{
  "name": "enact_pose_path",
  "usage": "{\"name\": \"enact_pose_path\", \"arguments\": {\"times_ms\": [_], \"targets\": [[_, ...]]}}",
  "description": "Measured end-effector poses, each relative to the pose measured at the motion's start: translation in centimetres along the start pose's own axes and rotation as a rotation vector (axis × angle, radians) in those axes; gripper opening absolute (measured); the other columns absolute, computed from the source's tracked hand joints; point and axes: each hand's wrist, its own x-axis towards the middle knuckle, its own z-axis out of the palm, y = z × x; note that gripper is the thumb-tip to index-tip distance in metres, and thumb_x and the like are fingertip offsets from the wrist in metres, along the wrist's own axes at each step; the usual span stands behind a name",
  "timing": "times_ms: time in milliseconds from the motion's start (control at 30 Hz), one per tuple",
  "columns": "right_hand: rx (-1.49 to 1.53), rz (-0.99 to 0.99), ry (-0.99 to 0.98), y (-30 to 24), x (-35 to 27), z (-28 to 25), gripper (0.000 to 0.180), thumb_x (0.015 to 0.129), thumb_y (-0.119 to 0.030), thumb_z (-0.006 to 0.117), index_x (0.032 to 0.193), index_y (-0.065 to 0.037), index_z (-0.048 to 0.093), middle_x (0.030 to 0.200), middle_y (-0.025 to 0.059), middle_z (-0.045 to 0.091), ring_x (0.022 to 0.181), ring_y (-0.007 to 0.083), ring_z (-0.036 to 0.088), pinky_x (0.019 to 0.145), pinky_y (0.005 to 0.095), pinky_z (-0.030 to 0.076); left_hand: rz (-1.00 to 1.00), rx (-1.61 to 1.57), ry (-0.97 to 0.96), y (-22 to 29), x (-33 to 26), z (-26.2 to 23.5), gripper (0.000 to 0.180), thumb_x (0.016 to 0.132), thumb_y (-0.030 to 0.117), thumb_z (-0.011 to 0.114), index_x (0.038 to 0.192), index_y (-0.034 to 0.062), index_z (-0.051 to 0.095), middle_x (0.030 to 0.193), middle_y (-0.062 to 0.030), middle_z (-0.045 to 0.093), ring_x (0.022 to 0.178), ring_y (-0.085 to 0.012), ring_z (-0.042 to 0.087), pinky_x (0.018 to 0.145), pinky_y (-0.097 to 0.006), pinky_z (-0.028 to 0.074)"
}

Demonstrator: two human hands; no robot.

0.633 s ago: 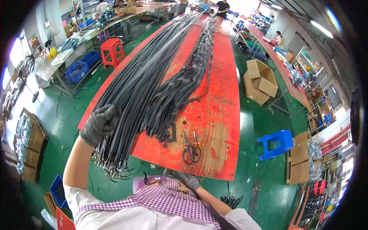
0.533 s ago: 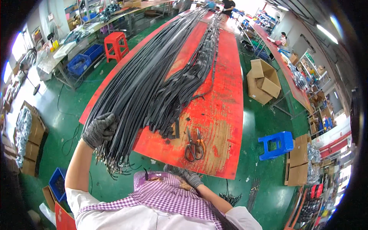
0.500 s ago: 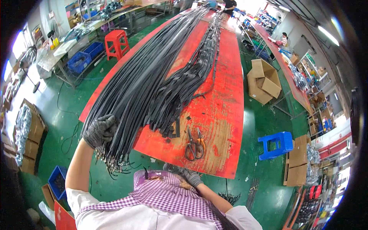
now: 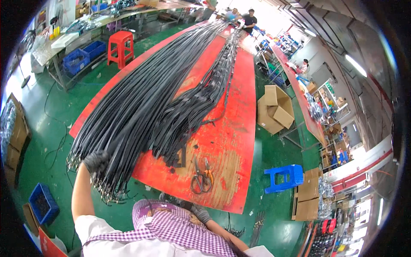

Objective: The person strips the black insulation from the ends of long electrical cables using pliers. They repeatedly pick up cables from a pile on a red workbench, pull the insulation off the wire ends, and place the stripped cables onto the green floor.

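Long black cables (image 4: 124,103) lie in a broad bundle along the red table (image 4: 231,141), their thin metal-tipped ends hanging over its near left edge. My left hand (image 4: 96,162), in a dark grey glove, is closed around some cables close to these ends; its fingers are partly blurred among them. A second, wavier bunch of flat black strips (image 4: 180,118) lies to the right. My right hand (image 4: 200,213), gloved in grey, is close to my body below the table's near edge. The purple checked cloth (image 4: 171,222) I wear covers much of it, hiding its fingers.
Dark-handled scissors (image 4: 197,180) and an orange-handled tool (image 4: 208,173) lie near the table's front. To the right are a blue stool (image 4: 283,178) and an open cardboard box (image 4: 276,111). A red stool (image 4: 120,49) stands left. People (image 4: 249,20) are at the far end.
The view has shifted, moving the table left and down. My left hand has moved lower, toward the cable ends; more ends now show to its left. My right hand stays near my body.
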Motion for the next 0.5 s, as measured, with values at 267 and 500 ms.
{"name": "enact_pose_path", "arguments": {"times_ms": [267,500], "targets": [[-0.022,0.052,-0.069,0.3,-0.4,0.9,0.038,0.075,-0.014,0.044,0.113,-0.011,0.04,0.098,0.0165,0.052,0.082,0.0319,0.054,0.071,0.037,0.044,0.446,-0.314,0.009,6.5,-5.4,-3.2,0.021,0.081,0.029,0.051,0.083,0.0079,0.054,0.055,0.0036,0.045,0.042,-0.0042,0.038,0.039,-0.018,0.031],[0.35,0.245,0.039,-2.3,2.4,-0.9,0.036,0.083,-0.036,0.034,0.097,-0.008,0.051,0.088,0.0199,0.055,0.078,0.0332,0.054,0.067,0.0402,0.042,-0.107,-0.288,0.005,-6.2,0.2,-2.0,0.02,0.079,0.018,0.052,0.097,0.0097,0.052,0.06,0.0003,0.051,0.046,-0.0086,0.044,0.038,-0.023,0.036]]}}
